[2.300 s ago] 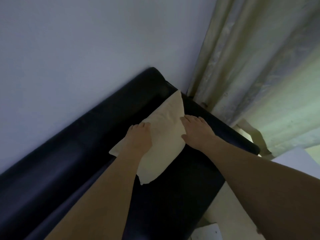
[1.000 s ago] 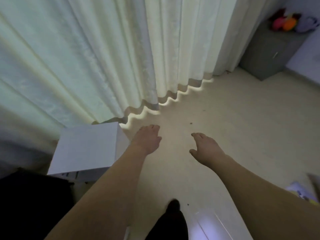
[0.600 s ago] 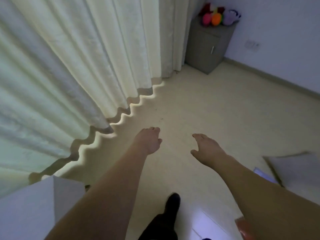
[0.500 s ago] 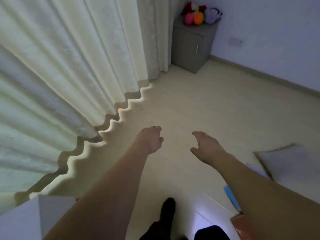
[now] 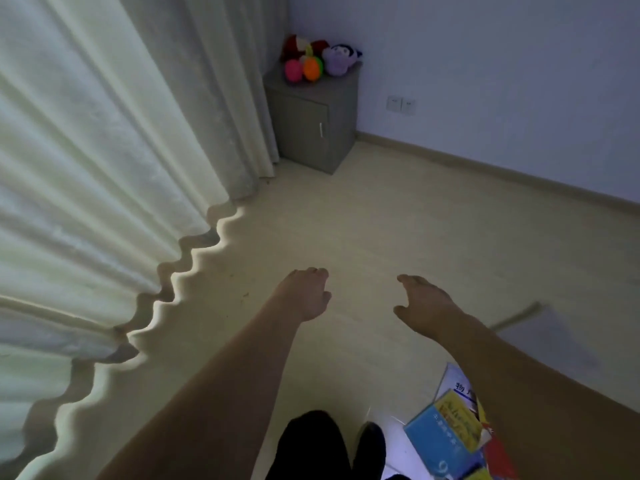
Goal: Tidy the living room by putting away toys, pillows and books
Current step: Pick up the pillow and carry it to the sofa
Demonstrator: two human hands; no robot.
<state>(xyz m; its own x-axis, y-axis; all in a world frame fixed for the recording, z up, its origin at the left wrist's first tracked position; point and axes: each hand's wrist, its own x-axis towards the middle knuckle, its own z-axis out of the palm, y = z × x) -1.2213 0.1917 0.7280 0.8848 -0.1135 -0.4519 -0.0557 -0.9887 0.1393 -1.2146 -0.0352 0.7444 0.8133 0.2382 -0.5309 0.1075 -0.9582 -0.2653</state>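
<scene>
Both my hands hang empty over the pale floor. My left hand (image 5: 304,292) has its fingers loosely curled and holds nothing. My right hand (image 5: 424,301) is open with fingers spread. A pale pillow (image 5: 554,337) lies on the floor just right of my right forearm. Several books (image 5: 446,434), blue and yellow among them, lie scattered at the lower right, partly hidden by my right arm. Plush toys (image 5: 317,60) in red, pink, orange and purple sit on top of a grey cabinet (image 5: 311,123) in the far corner.
Long cream curtains (image 5: 104,168) run along the left side down to the floor. A white wall with two sockets (image 5: 400,105) closes the far side. My dark-clad leg and foot (image 5: 329,445) show at the bottom edge.
I have let go of the pillow on the black sofa and turned right. The view swung past the curtains to the room corner; books and a floor pillow have come into view.
</scene>
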